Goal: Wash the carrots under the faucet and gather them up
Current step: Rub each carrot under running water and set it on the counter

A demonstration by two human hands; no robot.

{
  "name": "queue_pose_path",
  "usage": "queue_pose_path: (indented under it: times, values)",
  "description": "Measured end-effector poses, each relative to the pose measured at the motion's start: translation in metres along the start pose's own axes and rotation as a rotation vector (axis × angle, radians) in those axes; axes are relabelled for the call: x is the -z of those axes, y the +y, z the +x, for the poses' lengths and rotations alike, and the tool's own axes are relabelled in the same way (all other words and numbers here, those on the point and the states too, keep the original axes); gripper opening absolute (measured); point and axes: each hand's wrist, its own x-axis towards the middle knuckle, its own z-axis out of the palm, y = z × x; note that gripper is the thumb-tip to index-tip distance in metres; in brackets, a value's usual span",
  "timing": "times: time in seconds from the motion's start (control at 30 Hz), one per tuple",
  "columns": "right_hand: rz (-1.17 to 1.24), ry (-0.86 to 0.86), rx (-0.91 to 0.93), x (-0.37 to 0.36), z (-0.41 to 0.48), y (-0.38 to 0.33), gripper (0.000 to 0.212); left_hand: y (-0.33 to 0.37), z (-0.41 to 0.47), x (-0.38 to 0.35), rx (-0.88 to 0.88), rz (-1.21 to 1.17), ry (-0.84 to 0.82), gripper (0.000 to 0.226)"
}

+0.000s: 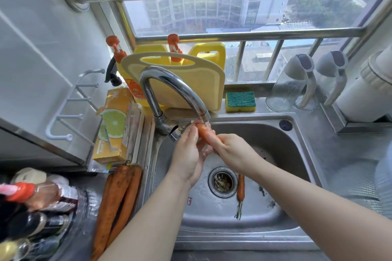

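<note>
An orange carrot (204,133) is under the spout of the chrome faucet (169,87), over the steel sink (292,133). My left hand (187,154) cups it from the left. From the right, my right hand (231,152) grips it, fingers curled round its middle. Water runs over the carrot's top end. A small carrot (241,187) with a green stub lies on the sink floor beside the drain (222,182). Two or three long unwashed carrots (117,203) lie on the counter left of the sink.
A cutting board (191,82) leans behind the faucet with yellow bottles (209,54). A sponge (240,101) sits on the ledge. Two jugs (297,82) stand at the right. An orange box (114,125) and several bottles (31,203) crowd the left counter.
</note>
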Motion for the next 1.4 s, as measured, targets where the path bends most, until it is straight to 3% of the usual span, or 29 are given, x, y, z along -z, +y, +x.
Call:
queue_pose_path:
  times: [0.1,0.23,0.37,0.53,0.63,0.73,0.87,0.97,1.07,1.23,1.33,1.4]
  values:
    - [0.169,-0.048,-0.113,-0.006,0.009,-0.009,0.075,0.002,-0.001,0.008,-0.005,-0.021,-0.051,0.022]
    - [0.493,-0.297,-0.173,-0.007,0.007,-0.008,0.061,0.004,-0.004,0.013,-0.008,0.061,-0.091,0.020]
    - [0.328,-0.224,-0.001,0.002,-0.005,-0.002,0.039,0.002,-0.007,0.002,0.002,0.026,-0.027,0.018]
    - [-0.050,-0.192,0.048,0.004,-0.021,0.006,0.008,-0.005,-0.004,-0.019,0.011,0.062,0.035,0.030]
    - [-0.129,-0.095,0.060,0.001,-0.023,0.012,0.030,-0.006,0.002,-0.027,0.057,0.006,0.074,0.040]
    - [0.005,-0.076,0.052,0.004,-0.019,0.016,0.025,-0.005,0.004,-0.024,0.164,-0.095,0.021,0.040]
    - [0.594,-0.201,-0.039,0.003,-0.017,0.015,0.025,-0.003,-0.001,-0.014,0.188,-0.042,-0.087,0.034]
    - [0.640,-0.216,-0.078,0.003,-0.011,0.014,0.046,0.002,-0.003,-0.003,0.182,-0.119,-0.122,0.025]
    - [0.663,-0.304,-0.166,0.010,-0.007,0.010,0.049,0.002,-0.005,0.006,0.203,-0.198,-0.155,0.017]
    - [0.923,-0.502,-0.359,0.020,-0.008,0.007,0.056,0.009,-0.007,0.005,0.272,-0.185,-0.248,0.026]
    - [0.851,-0.471,-0.343,0.023,-0.009,0.007,0.055,0.010,-0.004,0.000,0.264,-0.170,-0.184,0.027]
    - [0.550,-0.341,-0.209,0.021,-0.009,0.006,0.052,0.007,-0.002,-0.004,0.240,-0.183,-0.128,0.027]
